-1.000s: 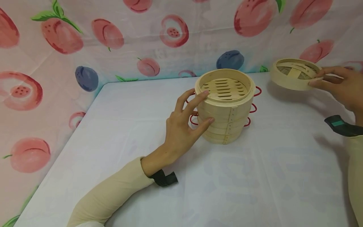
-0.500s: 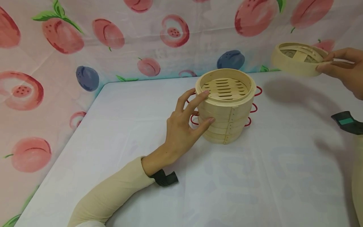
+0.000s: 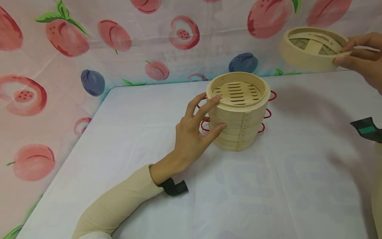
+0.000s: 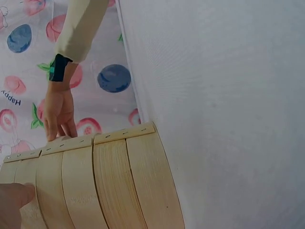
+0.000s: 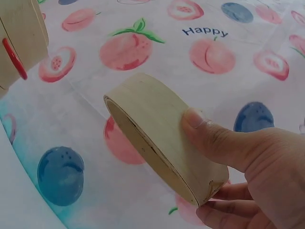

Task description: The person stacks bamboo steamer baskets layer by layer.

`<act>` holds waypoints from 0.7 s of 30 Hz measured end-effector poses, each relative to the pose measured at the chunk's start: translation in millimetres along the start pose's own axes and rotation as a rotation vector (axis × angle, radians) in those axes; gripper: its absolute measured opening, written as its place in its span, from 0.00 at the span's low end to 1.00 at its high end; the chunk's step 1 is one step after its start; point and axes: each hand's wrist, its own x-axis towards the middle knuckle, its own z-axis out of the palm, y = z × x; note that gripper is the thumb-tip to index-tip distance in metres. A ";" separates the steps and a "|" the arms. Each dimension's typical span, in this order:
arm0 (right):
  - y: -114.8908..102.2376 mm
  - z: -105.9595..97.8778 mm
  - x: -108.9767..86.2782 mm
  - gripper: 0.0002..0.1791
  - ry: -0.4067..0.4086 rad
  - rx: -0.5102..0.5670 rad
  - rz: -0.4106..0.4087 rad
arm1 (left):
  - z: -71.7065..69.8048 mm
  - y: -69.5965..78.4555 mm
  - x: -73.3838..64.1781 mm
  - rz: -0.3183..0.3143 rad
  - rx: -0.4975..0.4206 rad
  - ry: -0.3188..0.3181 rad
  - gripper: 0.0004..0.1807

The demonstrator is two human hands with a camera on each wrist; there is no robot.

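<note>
A round bamboo steamer point(image 3: 229, 122) of stacked tiers stands upright on the table, its slotted top tier uncovered and red loops on its sides. My left hand point(image 3: 192, 132) holds the stack from the left, fingers at the upper rim and thumb against the side wall. In the left wrist view the thumb point(image 4: 19, 195) touches the bamboo wall. At the upper right, my right hand point(image 3: 365, 59) pinches the rim of the steamer's lid point(image 3: 313, 63), held in the air apart from the stack. The right wrist view shows the lid point(image 5: 157, 124) tilted, thumb on its outer band.
A white cloth covers the table point(image 3: 143, 126). Behind and left of it hangs a fruit-print cloth point(image 3: 125, 66). Dark straps point(image 3: 174, 187) sit at both wrists. The steamer's edge with a red loop point(image 5: 14, 57) shows in the right wrist view.
My right hand has lifted the lid higher, first drifting right and then slightly back left. The left hand and the steamer stack have stayed in place.
</note>
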 end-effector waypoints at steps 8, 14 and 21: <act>-10.5 6.6 -2.0 0.13 -0.022 -0.084 -0.055 | -0.3 0.0 0.2 0.002 0.014 0.005 0.32; -16.4 11.7 -3.5 0.13 -0.042 -0.095 -0.117 | 0.0 -0.4 0.2 0.006 0.014 0.003 0.32; -24.7 18.4 -7.0 0.16 -0.125 -0.052 -0.199 | 0.5 -0.6 0.1 0.003 0.020 -0.001 0.32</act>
